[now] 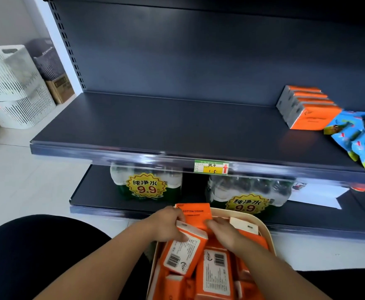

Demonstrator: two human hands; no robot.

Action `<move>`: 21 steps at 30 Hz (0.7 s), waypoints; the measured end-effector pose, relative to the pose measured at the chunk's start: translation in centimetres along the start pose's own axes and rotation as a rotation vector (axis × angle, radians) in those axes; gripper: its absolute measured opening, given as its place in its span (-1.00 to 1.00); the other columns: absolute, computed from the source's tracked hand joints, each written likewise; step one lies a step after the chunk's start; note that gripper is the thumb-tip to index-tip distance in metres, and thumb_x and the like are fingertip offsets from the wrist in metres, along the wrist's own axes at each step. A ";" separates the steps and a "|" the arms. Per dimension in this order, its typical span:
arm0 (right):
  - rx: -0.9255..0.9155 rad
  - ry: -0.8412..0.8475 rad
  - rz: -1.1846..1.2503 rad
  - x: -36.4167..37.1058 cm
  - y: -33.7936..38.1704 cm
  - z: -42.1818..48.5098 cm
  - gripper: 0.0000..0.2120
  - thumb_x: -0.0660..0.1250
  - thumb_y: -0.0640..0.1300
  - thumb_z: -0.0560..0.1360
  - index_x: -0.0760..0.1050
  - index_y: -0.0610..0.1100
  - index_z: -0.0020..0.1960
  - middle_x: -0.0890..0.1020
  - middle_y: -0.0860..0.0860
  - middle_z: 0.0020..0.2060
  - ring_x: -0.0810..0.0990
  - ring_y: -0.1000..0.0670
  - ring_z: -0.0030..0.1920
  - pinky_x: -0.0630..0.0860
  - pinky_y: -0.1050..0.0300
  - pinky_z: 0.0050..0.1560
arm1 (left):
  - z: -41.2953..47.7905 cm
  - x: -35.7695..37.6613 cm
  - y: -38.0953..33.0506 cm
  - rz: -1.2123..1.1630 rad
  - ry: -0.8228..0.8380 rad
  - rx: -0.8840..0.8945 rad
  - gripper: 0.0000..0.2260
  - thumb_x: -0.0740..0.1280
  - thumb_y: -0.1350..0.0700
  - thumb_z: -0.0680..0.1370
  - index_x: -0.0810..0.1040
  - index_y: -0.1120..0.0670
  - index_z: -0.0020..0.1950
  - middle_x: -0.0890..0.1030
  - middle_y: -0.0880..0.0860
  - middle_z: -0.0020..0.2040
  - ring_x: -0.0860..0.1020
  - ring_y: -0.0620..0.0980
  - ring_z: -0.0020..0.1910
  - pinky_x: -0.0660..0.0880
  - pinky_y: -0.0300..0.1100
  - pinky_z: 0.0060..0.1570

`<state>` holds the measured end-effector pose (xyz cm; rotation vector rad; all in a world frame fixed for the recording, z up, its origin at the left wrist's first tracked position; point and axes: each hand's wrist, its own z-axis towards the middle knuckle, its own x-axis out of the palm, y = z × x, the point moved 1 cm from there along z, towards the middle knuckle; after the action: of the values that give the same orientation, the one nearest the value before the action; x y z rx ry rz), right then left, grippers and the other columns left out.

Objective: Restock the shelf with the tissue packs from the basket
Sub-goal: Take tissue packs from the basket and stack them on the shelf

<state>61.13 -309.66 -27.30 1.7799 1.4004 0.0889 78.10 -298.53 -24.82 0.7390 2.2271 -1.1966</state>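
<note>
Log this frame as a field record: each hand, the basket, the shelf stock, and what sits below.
left hand: grips a tilted tissue pack over the basket
right hand: fingers down among the basket's packs; grip unclear
basket: cream, holds many orange packs
shelf: row of tissue packs at right rear, blue packets beside them
lower shelf: bottled water packs

The dark shelf carries a row of orange tissue packs standing at its right rear, blue snack bags just beside them. Below, the lower shelf holds water bottle packs.
</note>
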 end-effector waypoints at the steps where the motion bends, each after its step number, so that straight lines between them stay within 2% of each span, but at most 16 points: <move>1: 0.002 -0.009 -0.024 0.2 0.1 0.2 -0.63 0.15 0.20 0.58 0.44 0.02 0.27 0.60 -0.01 0.15 0.55 0.03 0.03 0.40 0.11 0.08 | -0.1 -0.4 -0.2 -0.014 0.034 0.002 -0.71 0.51 0.05 0.42 0.43 -0.06 -0.01 0.49 -0.02 0.09 0.54 -0.01 0.11 0.53 -0.09 0.12; 3: -0.028 -0.029 -0.059 0.4 0.1 0.5 -0.62 0.17 0.17 0.59 0.47 -0.05 0.26 0.62 -0.01 0.10 0.56 0.04 -0.01 0.41 0.13 0.05 | -0.6 -1.7 -0.8 -0.037 0.057 0.031 -0.72 0.51 0.06 0.42 0.42 -0.04 -0.05 0.56 -0.01 0.08 0.58 -0.01 0.08 0.57 -0.04 0.08; 4: -0.046 -0.042 -0.041 0.4 0.0 0.6 -0.70 0.22 0.11 0.59 0.50 -0.05 0.18 0.64 0.02 0.01 0.58 0.05 -0.05 0.45 0.13 0.07 | -1.0 -2.4 -1.3 -0.058 0.034 0.051 -0.72 0.51 0.05 0.42 0.42 -0.03 -0.05 0.58 -0.01 0.07 0.60 -0.02 0.05 0.58 -0.04 0.05; 6: -0.066 -0.048 0.030 -0.1 -0.4 0.9 -0.88 0.31 -0.01 0.55 0.55 -0.04 0.01 0.67 0.06 -0.13 0.63 0.01 -0.08 0.52 0.03 0.14 | -2.1 -4.0 -2.6 -0.108 -0.083 0.102 -0.73 0.49 0.02 0.43 0.41 -0.02 -0.05 0.61 -0.04 0.00 0.62 -0.08 -0.04 0.61 -0.11 -0.09; 7: -0.066 -0.033 0.073 -0.5 -0.7 0.8 -0.89 0.35 -0.04 0.53 0.57 -0.06 -0.01 0.69 0.03 -0.13 0.66 -0.03 -0.06 0.54 -0.01 0.15 | -2.8 -4.6 -3.4 -0.108 -0.175 0.136 -0.72 0.48 0.00 0.43 0.39 -0.02 -0.07 0.60 -0.05 -0.04 0.62 -0.11 -0.08 0.59 -0.15 -0.17; 10: -0.031 0.074 0.265 -1.7 -1.8 0.1 -0.73 0.40 -0.05 0.51 0.55 -0.12 0.16 0.72 -0.07 -0.05 0.70 -0.09 -0.03 0.58 -0.06 0.14 | -4.5 -5.1 -5.8 0.102 -0.450 0.228 -0.70 0.43 -0.08 0.41 0.31 -0.05 -0.10 0.51 -0.10 -0.11 0.54 -0.13 -0.16 0.49 -0.16 -0.29; 12: 0.010 0.131 0.344 -2.2 -2.6 -0.4 -0.67 0.43 -0.10 0.48 0.49 -0.15 0.21 0.71 -0.11 -0.01 0.69 -0.12 0.01 0.61 -0.02 0.10 | -4.4 -3.7 -6.9 0.296 -0.516 0.249 -0.68 0.38 -0.13 0.40 0.29 -0.08 -0.06 0.44 -0.14 -0.10 0.47 -0.13 -0.17 0.41 -0.19 -0.29; 15: 0.026 0.163 0.353 -2.2 -3.2 -1.1 -0.67 0.41 -0.23 0.48 0.45 -0.21 0.22 0.66 -0.15 0.04 0.66 -0.11 0.02 0.62 0.09 -0.06 | -2.8 0.2 -7.7 0.354 -0.434 0.205 -0.57 0.35 -0.19 0.43 0.29 -0.05 0.15 0.46 -0.05 0.07 0.50 -0.02 0.01 0.49 -0.12 -0.06; 17: -0.025 0.132 0.312 -2.0 -3.2 -1.6 -0.70 0.35 -0.29 0.51 0.48 -0.16 0.23 0.65 -0.11 0.06 0.65 -0.06 0.03 0.61 0.13 -0.07 | -2.1 2.8 -8.3 0.310 -0.323 0.187 -0.42 0.33 -0.33 0.39 0.28 -0.02 0.24 0.44 0.00 0.19 0.46 0.04 0.15 0.45 -0.05 0.11; 19: -0.093 0.108 0.243 -2.0 -3.0 -2.1 -0.76 0.37 -0.21 0.52 0.54 -0.02 0.17 0.67 0.01 0.03 0.64 0.05 0.02 0.59 0.20 -0.07 | -1.9 4.4 -8.5 0.298 -0.189 0.172 -0.28 0.28 -0.46 0.34 0.28 -0.03 0.30 0.39 0.03 0.29 0.36 0.08 0.27 0.33 0.09 0.29; 21: -0.082 0.128 0.270 -2.0 -3.1 -2.5 -0.79 0.39 -0.13 0.52 0.56 -0.01 0.15 0.69 0.02 -0.01 0.67 0.06 -0.02 0.62 0.16 -0.05 | -1.9 4.7 -7.8 0.294 -0.099 0.172 -0.30 0.28 -0.47 0.34 0.26 -0.05 0.29 0.35 0.03 0.28 0.31 0.08 0.30 0.25 0.14 0.34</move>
<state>56.68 -309.85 -26.89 1.9119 1.2175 0.4038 69.17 -299.51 -22.41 1.0128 1.8736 -1.2552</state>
